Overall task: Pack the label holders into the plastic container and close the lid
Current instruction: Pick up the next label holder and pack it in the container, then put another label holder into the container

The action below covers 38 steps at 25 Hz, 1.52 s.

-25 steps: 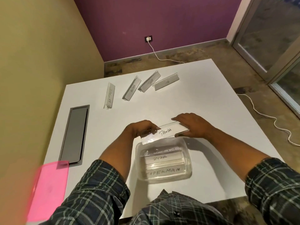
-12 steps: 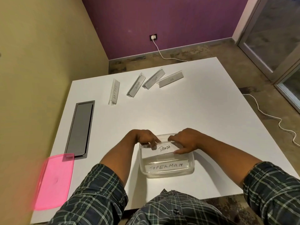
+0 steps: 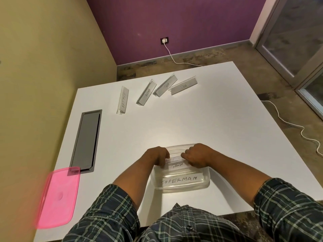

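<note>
I'd press the PANDA holder [image 3: 177,165] flat inside the plastic container [image 3: 203,183], both hands' fingers pinching its ends (left hand [image 3: 157,155], right hand [image 3: 196,154]), seating it level behind SUPERMAN holder [image 3: 180,179].

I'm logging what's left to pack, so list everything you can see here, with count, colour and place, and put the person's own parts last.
Clear plastic container: 1, transparent, near table edge, lid off.
PANDA label holder: 1, clear with white card, in the container under both hands.
SUPERMAN label holder: 1, clear with white card, in the container's near side.
Loose label holders: 4, clear with white cards, far side of table: BATMAN, ALPHA, a third with unclear writing, DOG.
Pink plastic lid: 1, translucent pink, near left table corner.
Grey cable hatch: 1, set into table's left side.
White table: 1.
White cable: 1, floor at right.
Left hand: on PANDA's left end.
Right hand: on its right end.
</note>
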Available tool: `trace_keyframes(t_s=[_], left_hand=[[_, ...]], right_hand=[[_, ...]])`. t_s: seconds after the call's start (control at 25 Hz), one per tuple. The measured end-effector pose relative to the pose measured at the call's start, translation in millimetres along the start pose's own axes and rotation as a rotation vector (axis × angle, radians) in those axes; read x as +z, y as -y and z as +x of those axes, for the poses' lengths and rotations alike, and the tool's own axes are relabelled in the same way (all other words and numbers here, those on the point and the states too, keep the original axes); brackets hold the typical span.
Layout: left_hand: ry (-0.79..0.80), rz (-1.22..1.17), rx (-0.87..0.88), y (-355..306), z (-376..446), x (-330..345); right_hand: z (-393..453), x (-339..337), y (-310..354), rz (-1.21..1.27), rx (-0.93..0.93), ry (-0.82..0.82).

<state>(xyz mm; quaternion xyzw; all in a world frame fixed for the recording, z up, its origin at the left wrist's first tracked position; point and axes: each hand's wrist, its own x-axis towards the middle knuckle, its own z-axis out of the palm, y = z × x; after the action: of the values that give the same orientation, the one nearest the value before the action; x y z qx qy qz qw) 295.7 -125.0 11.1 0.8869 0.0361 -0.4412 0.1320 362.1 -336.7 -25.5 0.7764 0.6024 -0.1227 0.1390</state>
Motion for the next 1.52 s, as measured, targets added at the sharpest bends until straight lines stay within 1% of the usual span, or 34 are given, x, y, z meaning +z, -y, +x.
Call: trace_keyframes(t_s=[0.04,0.12,0.2,0.28,0.4,0.52,0.6,0.64,0.72,0.8,0.84,0.88,0.96,1.04,1.16,1.24,1.36,1.52], left_hand=[[-0.021,0.123,-0.001,0.5,-1.3,-0.1],[-0.117,0.417,0.016,1.1,-5.6,1.8],[-0.226,0.586,0.057,1.7,-7.7,6.3],[-0.296,0.667,0.083,2.2,-8.4,11.6],[-0.330,0.699,0.082,1.2,-4.9,14.2],[-0.265,0.751,0.093,-2.2,0.0,8.3],[-0.223,0.763,0.149,-6.2,3.2,-1.0],[-0.220,0.750,0.186,-8.9,4.1,-8.1],[-0.253,0.649,0.243,-11.7,5.5,-24.8],[-0.322,0.450,0.232,-10.0,11.0,-43.6],[-0.364,0.347,0.216,-8.8,14.9,-54.2],[-0.403,0.248,0.194,-6.9,19.2,-64.6],[-0.468,0.057,0.161,0.2,30.8,-86.5],[-0.520,-0.113,0.133,8.8,46.0,-110.1],[-0.564,-0.245,0.066,21.6,74.7,-141.9],[-0.572,-0.255,0.031,26.6,92.7,-158.4],[-0.533,-0.195,0.019,31.5,118.3,-181.2],[-0.521,-0.142,0.004,33.3,154.1,-208.8]], right_hand=[[-0.6,-0.2,-5.7,-0.002,0.004,0.014],[-3.9,-2.6,-16.0,-0.010,-0.014,0.059],[-6.5,-6.3,-21.6,-0.021,-0.037,0.093],[-7.2,-6.8,-21.0,-0.039,-0.036,0.124],[-3.8,-10.5,-21.6,-0.024,-0.017,0.162],[0.4,-14.9,-22.5,-0.032,-0.039,0.207],[0.5,-15.5,-23.7,-0.015,-0.056,0.173],[-0.4,-15.6,-25.4,0.026,-0.045,0.107],[-1.1,-16.7,-33.7,0.134,0.014,-0.130],[2.5,-22.3,-48.5,0.225,0.138,-0.407],[6.7,-27.8,-58.7,0.265,0.221,-0.503],[11.8,-34.1,-69.7,0.302,0.307,-0.554],[23.3,-46.4,-94.8,0.376,0.476,-0.556],[36.0,-51.4,-122.6,0.465,0.620,-0.501],[56.4,-52.3,-161.7,0.594,0.763,-0.394],[71.5,-53.4,-184.0,0.634,0.817,-0.342],[94.1,-54.2,-216.0,0.632,0.847,-0.276],[125.3,-49.2,-256.8,0.694,0.923,-0.261]])
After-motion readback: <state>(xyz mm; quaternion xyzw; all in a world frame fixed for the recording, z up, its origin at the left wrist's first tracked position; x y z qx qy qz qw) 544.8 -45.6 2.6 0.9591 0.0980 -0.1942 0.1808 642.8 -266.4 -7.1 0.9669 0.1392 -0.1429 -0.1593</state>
